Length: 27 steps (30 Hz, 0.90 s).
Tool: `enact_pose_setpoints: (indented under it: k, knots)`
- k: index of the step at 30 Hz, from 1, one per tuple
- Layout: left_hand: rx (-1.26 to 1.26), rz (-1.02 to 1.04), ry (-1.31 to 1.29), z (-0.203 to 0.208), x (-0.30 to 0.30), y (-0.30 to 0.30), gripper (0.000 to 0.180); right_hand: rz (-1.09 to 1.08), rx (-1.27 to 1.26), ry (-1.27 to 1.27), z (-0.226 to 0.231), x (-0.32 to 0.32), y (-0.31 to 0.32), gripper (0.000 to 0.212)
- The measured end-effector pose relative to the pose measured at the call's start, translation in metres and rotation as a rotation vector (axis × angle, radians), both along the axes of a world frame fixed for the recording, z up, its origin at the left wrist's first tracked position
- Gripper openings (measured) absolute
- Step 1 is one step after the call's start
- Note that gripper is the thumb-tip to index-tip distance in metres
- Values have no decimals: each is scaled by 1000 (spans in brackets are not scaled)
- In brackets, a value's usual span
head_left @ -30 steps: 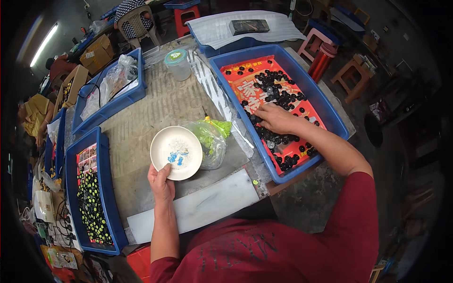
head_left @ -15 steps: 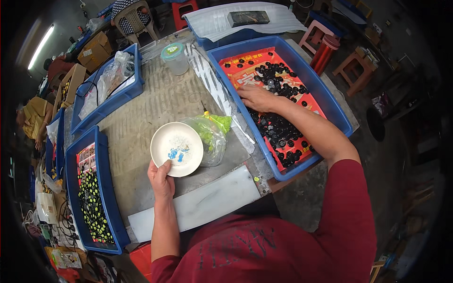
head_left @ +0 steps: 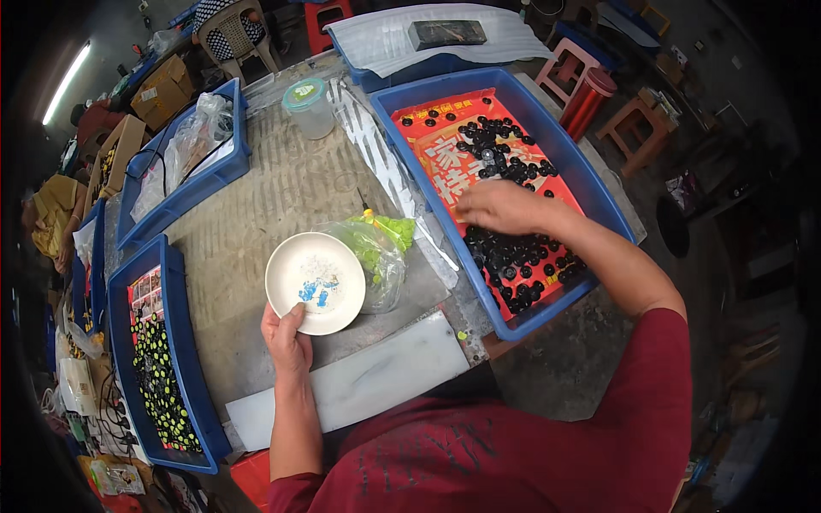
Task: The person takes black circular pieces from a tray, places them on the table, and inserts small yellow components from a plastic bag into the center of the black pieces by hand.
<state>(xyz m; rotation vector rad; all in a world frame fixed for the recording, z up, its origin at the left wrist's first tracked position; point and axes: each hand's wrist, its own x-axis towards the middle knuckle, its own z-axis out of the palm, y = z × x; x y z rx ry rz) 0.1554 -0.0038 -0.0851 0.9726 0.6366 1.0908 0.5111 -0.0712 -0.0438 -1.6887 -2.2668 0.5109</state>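
A round cream dish [head_left: 313, 256] with blue and pale specks inside is held at its near rim by my left hand [head_left: 289, 335], thumb over the edge. My right hand [head_left: 503, 207] is inside the large blue tray [head_left: 620, 229] on the right, back upward and fingers bent down at the small round black pieces [head_left: 513, 248]. Its fingertips are hidden, so whether it grips any piece does not show. Red printed sheeting [head_left: 440, 158] lines that tray. Just beyond the dish lies a clear plastic bag [head_left: 385, 274] with bright green bits in it.
At left, a blue tray [head_left: 190, 363] holds black pieces with green tops; another blue tray [head_left: 184, 195] holds plastic bags. A lidded tub [head_left: 310, 111] stands farther back. Along the near edge lies a pale board [head_left: 380, 368]. A red flask [head_left: 588, 104] stands beyond the right tray.
My right hand has drawn back toward me in the tray, its fingers now bent down, and more of the red sheeting shows. The dish stays in my left hand.
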Motion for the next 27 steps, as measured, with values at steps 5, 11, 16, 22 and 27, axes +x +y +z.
enact_pose_setpoints:
  k: [5, 11, 16, 22, 27]
  knots:
    - [-43, -31, 6, -2, 6, 1, 36, -53, 275, -271, -10, 30, 80, 25]
    - [-65, -32, 51, 0, 11, 1, 36, -125, 372, -258, -54, 44, 150, 26]
    - [-70, -23, 63, 0, 12, 1, 36, -184, 323, -264, -54, 48, 151, 29]
    - [-69, -16, 49, 1, 11, 1, 35, -215, 264, -327, -44, 60, 95, 24]
    - [-66, -26, 47, 1, 9, 1, 35, -255, 96, -448, -12, 50, 30, 24]
